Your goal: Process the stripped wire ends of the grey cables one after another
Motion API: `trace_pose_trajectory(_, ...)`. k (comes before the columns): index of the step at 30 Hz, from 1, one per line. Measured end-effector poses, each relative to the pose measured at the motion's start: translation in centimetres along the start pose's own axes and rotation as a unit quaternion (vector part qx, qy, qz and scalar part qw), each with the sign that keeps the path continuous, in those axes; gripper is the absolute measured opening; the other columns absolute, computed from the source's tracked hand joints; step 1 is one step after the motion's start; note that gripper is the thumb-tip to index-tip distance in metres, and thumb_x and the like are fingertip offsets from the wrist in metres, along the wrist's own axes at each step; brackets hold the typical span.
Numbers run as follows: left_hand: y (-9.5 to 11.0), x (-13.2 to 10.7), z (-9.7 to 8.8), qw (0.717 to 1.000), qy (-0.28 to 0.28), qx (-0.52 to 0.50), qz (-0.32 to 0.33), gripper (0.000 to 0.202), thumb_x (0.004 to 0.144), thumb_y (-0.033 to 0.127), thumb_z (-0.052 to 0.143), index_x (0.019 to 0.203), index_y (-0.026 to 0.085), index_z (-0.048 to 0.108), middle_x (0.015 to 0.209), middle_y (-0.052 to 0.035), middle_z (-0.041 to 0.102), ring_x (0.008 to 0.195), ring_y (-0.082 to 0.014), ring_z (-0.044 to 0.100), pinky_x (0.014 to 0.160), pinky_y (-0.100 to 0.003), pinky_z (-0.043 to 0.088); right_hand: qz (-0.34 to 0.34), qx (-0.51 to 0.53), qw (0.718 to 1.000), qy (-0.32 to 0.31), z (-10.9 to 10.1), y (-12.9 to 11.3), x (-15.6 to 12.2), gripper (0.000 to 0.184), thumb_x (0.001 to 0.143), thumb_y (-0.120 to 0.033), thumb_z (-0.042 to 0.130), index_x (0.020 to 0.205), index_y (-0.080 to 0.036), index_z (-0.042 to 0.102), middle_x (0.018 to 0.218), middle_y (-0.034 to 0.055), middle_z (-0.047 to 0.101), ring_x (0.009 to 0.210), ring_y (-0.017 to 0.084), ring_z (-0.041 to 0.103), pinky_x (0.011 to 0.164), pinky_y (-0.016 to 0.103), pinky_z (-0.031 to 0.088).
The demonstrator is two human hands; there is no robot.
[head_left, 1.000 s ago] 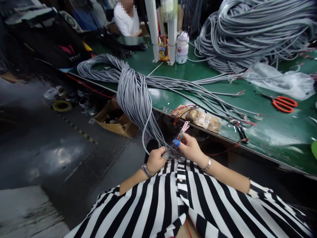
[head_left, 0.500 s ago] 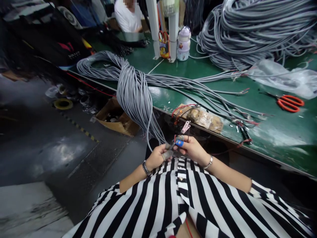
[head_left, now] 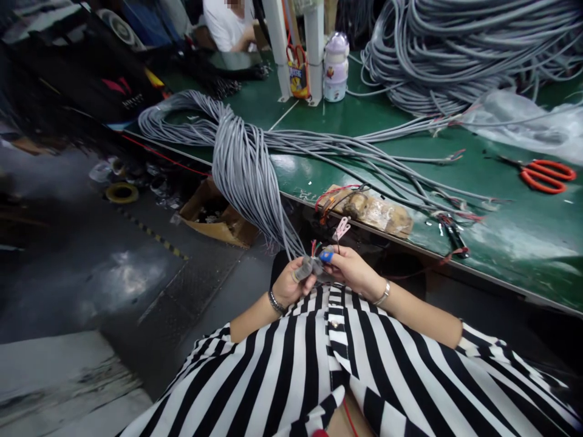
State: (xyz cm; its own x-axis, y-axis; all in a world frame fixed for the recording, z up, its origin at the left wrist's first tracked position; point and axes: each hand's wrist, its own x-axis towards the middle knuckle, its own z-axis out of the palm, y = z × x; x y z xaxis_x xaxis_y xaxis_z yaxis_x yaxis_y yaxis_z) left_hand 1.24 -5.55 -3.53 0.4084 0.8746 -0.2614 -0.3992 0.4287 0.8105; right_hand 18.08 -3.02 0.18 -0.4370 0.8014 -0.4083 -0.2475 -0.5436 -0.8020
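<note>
My left hand (head_left: 295,280), with grey covers on its fingertips, is closed around the end of a grey cable. Red and green wire ends (head_left: 314,246) stick up between the two hands. My right hand (head_left: 348,265), with a blue wrap on the thumb, pinches at the same wires, its fingertips close to the left ones. What exactly lies between the right fingers is too small to make out. A bundle of grey cables (head_left: 248,161) hangs over the table edge down to my hands. Just above them shows a pink clip (head_left: 341,227).
On the green table (head_left: 501,255) lie orange-handled scissors (head_left: 546,176), a wooden block (head_left: 371,212), black pliers (head_left: 450,233) and a plastic bag (head_left: 523,124). A large cable coil (head_left: 455,54) and a bottle (head_left: 336,67) stand behind. A cardboard box (head_left: 218,218) sits below; a person (head_left: 228,24) is across the table.
The coloured wire ends now stand up more plainly between my hands. My left fingers have shifted their grip, and the right hand has turned slightly. The view has moved a little.
</note>
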Motion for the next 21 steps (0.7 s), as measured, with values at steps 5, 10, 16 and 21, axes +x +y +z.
trace_pose_trajectory(5,0.3,0.0,-0.5,0.999,0.019,-0.036,0.032,0.047,0.068,0.056,0.078,0.074,0.015,0.056,0.04,0.0073,0.046,0.029,-0.0037,0.035,0.036,-0.018,0.024,-0.087,-0.021,0.996,-0.009,0.1,0.3,-0.3,0.05,0.075,-0.061,0.066,0.093,-0.015,0.061,0.053,-0.0057,0.049,0.043,0.005,0.029,0.041,0.02,0.016)
trace_pose_trajectory(10,0.0,-0.2,-0.7,0.999,0.013,-0.029,0.025,0.047,0.07,0.056,0.076,0.074,0.015,0.054,0.042,0.0072,0.046,0.03,-0.004,0.037,0.035,-0.018,0.023,-0.1,-0.014,0.994,-0.045,0.5,-0.3,0.0,0.065,0.066,-0.055,0.077,0.117,-0.019,0.06,0.092,0.0041,0.066,0.055,0.006,0.044,0.043,0.019,0.027)
trace_pose_trajectory(16,-0.6,-0.2,-0.8,1.0,0.023,-0.011,0.014,0.052,0.066,0.058,0.078,0.076,0.016,0.05,0.042,0.0074,0.049,0.03,-0.0045,0.038,0.034,-0.018,0.023,-0.146,-0.092,0.985,0.019,1.2,-0.2,0.4,0.037,0.067,-0.045,0.078,0.084,-0.015,0.064,0.076,0.0016,0.062,0.064,0.01,0.05,0.055,0.021,0.042)
trace_pose_trajectory(21,-0.9,-0.2,-0.7,0.998,0.059,-0.002,0.025,0.053,0.063,0.058,0.08,0.076,0.017,0.05,0.043,0.0073,0.051,0.031,-0.0048,0.039,0.034,-0.017,0.025,-0.154,-0.151,0.975,0.054,1.0,0.2,0.1,0.023,0.071,-0.036,0.069,0.073,-0.017,0.057,0.062,-0.0026,0.053,0.057,0.009,0.043,0.051,0.021,0.037)
